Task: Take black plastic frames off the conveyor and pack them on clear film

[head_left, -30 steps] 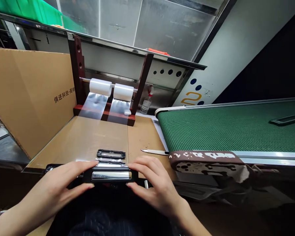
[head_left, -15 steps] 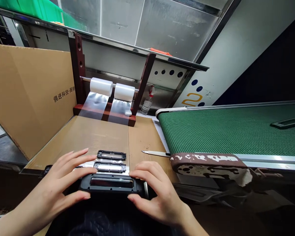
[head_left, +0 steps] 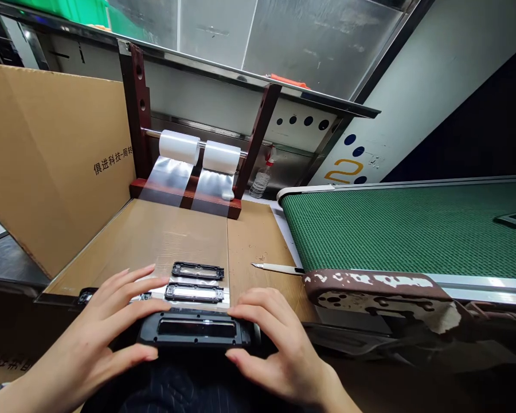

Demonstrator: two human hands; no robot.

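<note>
A black plastic housing [head_left: 198, 328] with a long dark glossy window lies across my lap side, at the table's near edge. My left hand [head_left: 98, 327] grips its left end, thumb at the near side and fingertips along the far side. Around the right end, my right hand [head_left: 279, 338] pinches it the same way. Just beyond it on the table sit two slim black frames [head_left: 198, 270], one behind the other; the nearer frame [head_left: 194, 292] rests on a pale strip. More small black parts [head_left: 86, 295] show partly behind my left hand.
A craft knife [head_left: 279, 268] lies on the cardboard-covered table [head_left: 258, 229] beside the green conveyor belt [head_left: 391, 229]. Two film rolls [head_left: 179, 147] hang on a dark red stand at the back. A cardboard box [head_left: 60, 166] stands left; a spray bottle [head_left: 261, 178] stands behind.
The view has shifted slightly. Both hands keep their hold on the housing, which looks tipped a little. The dark frame on the conveyor appears farther right.
</note>
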